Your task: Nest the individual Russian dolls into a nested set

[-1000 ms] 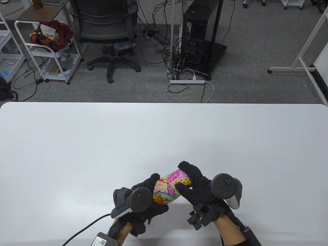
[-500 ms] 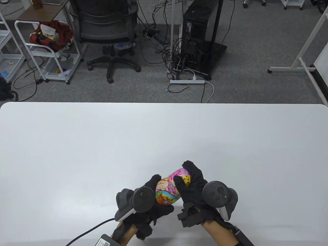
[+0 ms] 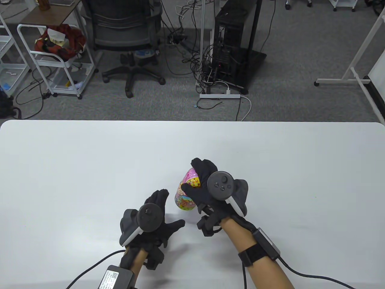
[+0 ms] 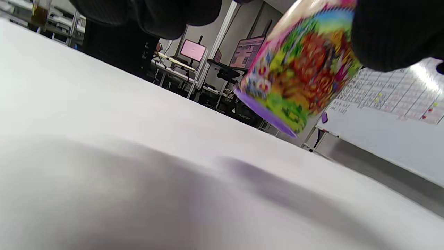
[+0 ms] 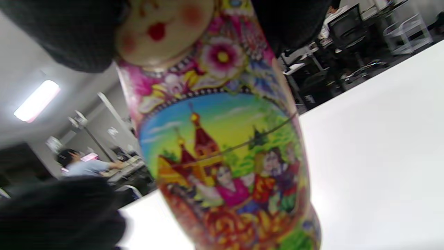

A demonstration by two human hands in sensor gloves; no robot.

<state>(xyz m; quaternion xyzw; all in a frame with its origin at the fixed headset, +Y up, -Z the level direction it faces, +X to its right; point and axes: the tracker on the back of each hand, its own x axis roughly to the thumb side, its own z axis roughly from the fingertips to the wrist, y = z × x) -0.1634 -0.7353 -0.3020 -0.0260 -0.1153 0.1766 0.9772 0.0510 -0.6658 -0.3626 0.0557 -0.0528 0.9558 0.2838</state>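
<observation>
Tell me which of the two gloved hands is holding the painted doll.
The right hand grips the Russian doll by its head end, lifted off the table; the left hand is spread, holding nothing.

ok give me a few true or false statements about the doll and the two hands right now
1. The right hand grips the doll. True.
2. The left hand also holds the doll. False: it is apart from the doll, fingers spread, holding nothing.
3. The doll lies flat on the table. False: the left wrist view shows its purple base in the air, tilted, above the table.
4. The doll is closed, both halves together. True: the right wrist view shows only a thin seam across its painted body.
5. Several smaller dolls stand on the table. False: only this one doll is in view.
</observation>
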